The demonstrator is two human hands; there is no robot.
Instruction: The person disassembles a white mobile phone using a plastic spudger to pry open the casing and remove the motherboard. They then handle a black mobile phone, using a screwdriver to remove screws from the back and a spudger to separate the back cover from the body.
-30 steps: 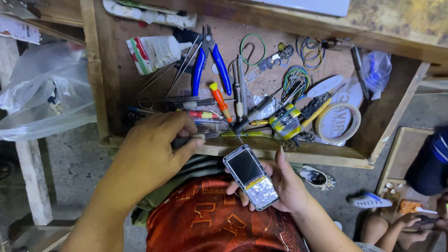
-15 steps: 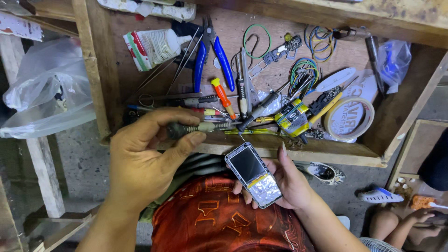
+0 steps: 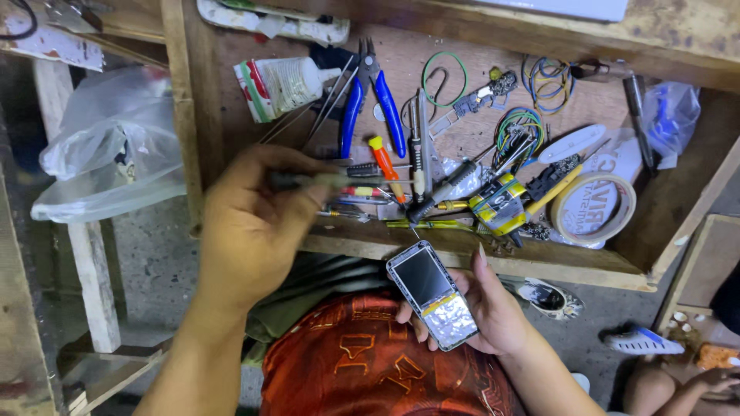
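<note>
Silver foil and dark glass face up on a small phone body point(image 3: 433, 296) cradled in the right hand point(image 3: 487, 312), fingers curled beneath it and the thumb lying along its right edge, held over the person's lap just below the front lip of a wooden drawer point(image 3: 462, 248). Its long axis runs diagonally, screen end toward the upper left, foil end toward the lower right. Seen from the head camera, the left hand point(image 3: 250, 223) is pinched closed around a slim dark-handled tool point(image 3: 324, 181), whose shaft lies almost level and points right, across the drawer's clutter of screwdrivers. The phone sits down and to the right of that tool tip, near but apart, so the left hand is the one placed to bring the tip down to it. Blue-handled pliers point(image 3: 374, 96) and a roll of tape point(image 3: 593, 208) lie untouched farther back in the drawer.
</note>
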